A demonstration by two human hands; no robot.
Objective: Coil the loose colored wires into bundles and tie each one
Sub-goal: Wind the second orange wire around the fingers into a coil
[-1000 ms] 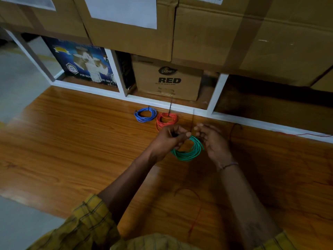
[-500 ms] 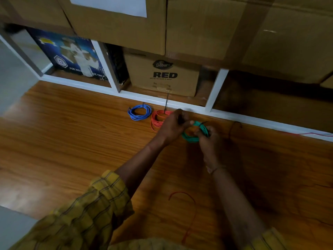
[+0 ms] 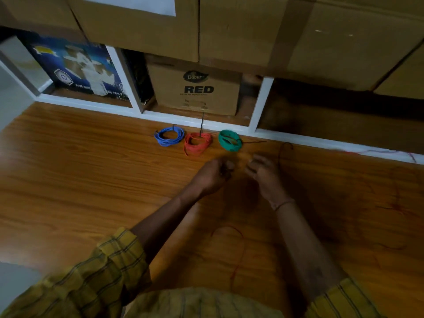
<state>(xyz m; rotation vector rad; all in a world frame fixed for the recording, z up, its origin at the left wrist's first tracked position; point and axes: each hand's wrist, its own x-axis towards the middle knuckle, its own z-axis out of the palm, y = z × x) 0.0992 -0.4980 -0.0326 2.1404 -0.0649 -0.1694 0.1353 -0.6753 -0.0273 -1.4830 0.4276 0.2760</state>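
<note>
Wood-grain counter (image 3: 80, 180) runs back to a white shelf rail (image 3: 119, 109), with cardboard boxes (image 3: 197, 90) stacked behind it. From my seat, reading left to right along that rail: the blue bundle (image 3: 169, 136), the red bundle (image 3: 197, 143) and the green bundle (image 3: 230, 140) lie in a row, each coiled, so I judge three done. A thin dark wire (image 3: 284, 152) loops just right of the green one, and a loose red wire (image 3: 238, 249) trails between the forearms; those look left to do. The left hand (image 3: 213, 175) is curled, but blur hides whether its grip holds anything; the right hand (image 3: 263, 173) hangs loosely curled, empty as far as I can see. Open counter spreads wide on both sides; only the rail hems the far edge.
</note>
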